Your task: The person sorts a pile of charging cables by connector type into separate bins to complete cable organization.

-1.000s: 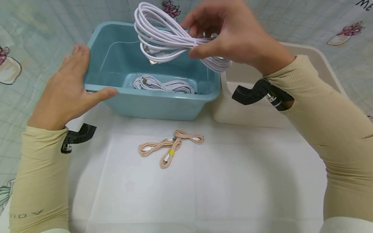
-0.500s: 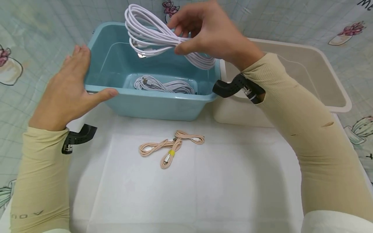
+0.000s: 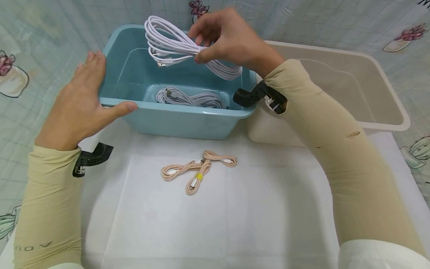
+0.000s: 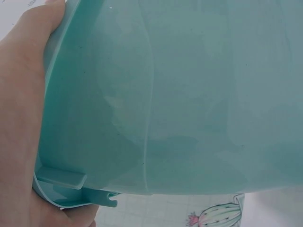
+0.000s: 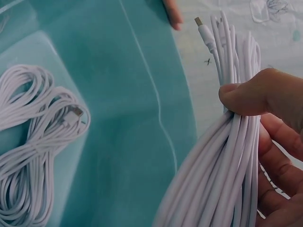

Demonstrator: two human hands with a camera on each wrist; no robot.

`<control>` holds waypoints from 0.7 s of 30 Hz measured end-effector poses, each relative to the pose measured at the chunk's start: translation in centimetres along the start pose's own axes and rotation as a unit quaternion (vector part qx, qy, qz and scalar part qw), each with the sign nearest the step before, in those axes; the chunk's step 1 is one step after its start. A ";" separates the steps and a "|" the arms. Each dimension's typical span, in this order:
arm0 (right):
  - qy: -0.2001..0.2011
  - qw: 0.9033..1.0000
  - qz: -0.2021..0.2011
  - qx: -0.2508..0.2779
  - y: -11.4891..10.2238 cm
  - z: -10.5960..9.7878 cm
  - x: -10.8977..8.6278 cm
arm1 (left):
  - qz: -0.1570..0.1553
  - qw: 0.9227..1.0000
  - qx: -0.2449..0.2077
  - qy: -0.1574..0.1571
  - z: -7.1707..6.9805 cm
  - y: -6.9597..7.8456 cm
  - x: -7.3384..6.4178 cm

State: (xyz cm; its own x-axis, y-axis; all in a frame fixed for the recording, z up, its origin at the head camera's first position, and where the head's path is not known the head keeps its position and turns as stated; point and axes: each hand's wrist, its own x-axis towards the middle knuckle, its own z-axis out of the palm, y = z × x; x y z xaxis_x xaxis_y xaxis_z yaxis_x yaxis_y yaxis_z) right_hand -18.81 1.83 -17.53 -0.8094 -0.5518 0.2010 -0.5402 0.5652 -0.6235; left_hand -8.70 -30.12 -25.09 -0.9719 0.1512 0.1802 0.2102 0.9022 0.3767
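My right hand point(image 3: 231, 43) pinches a bundled white USB cable point(image 3: 171, 43) at its tied middle, above the blue bin point(image 3: 181, 112). Thumb and fingers close round the strands in the right wrist view, where a metal plug point(image 5: 199, 21) sticks up. Inside the bin, on its floor, lie more coiled white cables point(image 3: 191, 99), partly hidden by the front wall in the head view. My left hand point(image 3: 75, 101) rests on the bin's left rim, fingers straight and thumb along the front edge. The left wrist view shows the bin's outer wall point(image 4: 189, 94) beside that hand.
A beige bin point(image 3: 356, 86) stands right of the blue one, partly behind my right forearm. Several tan coiled cables point(image 3: 198, 166), one with a yellow tie, lie on the white tabletop point(image 3: 218, 224). A patterned sheet point(image 3: 319, 22) hangs behind the bins.
My right hand has moved left with the white cable bundle, then slightly down, exposing more of the beige bin. My left hand, the tan cables and both bins hold their places.
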 end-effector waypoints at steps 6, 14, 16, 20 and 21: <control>-0.023 0.999 0.013 -0.018 0.9 0.5 0.8 | 0.004 1.000 0.007 0.002 0.0 0.0 0.0; -0.031 0.999 0.022 -0.014 1.3 0.8 1.0 | 0.004 1.000 0.008 0.005 0.0 0.1 -0.1; -0.030 0.999 0.024 -0.010 1.4 0.8 0.9 | 0.006 1.000 0.006 0.005 0.0 0.1 -0.1; -0.028 0.999 0.042 -0.004 1.4 0.7 0.7 | 0.010 1.000 0.002 0.005 -0.1 0.1 -0.1; -0.028 0.998 0.048 0.000 1.3 0.7 0.6 | 0.011 1.000 0.001 0.005 -0.1 0.1 0.0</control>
State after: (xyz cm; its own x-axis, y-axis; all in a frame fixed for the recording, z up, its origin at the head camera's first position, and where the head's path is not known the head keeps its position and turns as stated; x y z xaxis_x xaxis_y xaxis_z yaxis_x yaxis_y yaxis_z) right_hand -19.89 1.84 -18.74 -0.8435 -0.5283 0.0974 -0.4604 0.6176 -0.6376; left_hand -8.62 -30.03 -24.98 -0.9661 0.1667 0.1972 0.2309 0.8995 0.3709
